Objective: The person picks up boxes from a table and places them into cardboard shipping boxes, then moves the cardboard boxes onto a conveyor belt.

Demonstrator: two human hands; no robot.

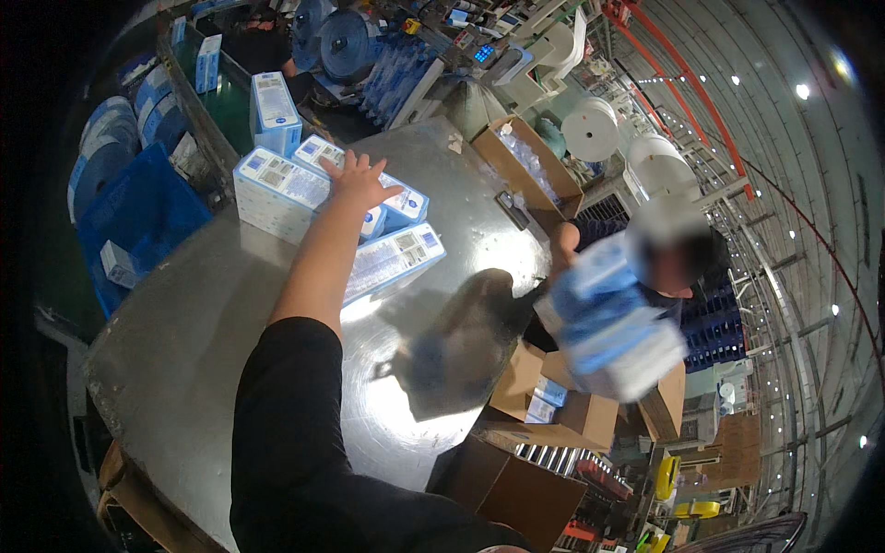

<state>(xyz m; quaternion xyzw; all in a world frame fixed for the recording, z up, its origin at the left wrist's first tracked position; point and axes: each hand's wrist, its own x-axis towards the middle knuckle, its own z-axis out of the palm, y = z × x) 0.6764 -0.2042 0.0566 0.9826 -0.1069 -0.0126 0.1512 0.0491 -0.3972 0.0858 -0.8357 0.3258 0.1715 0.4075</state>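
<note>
My left hand (358,184) reaches across the metal table (221,341), palm down with fingers spread. It rests on top of a group of white and blue printed boxes. Under and beside the fingers is one box (406,203). To its left stands a larger-looking box (267,189), and on the near right another box (396,261) sits at a slant. Behind them, a further box (275,101) stands at the end of the green conveyor. Parts of the boxes are hidden under my hand and forearm. My right hand is out of the picture.
A co-worker on the right holds a blurred stack of blue and white boxes (613,318) over an open cardboard carton (590,415) with boxes inside. A carton of clear plastic (525,161) stands beyond the table. At left are a green conveyor (226,109) and a blue bin (175,207).
</note>
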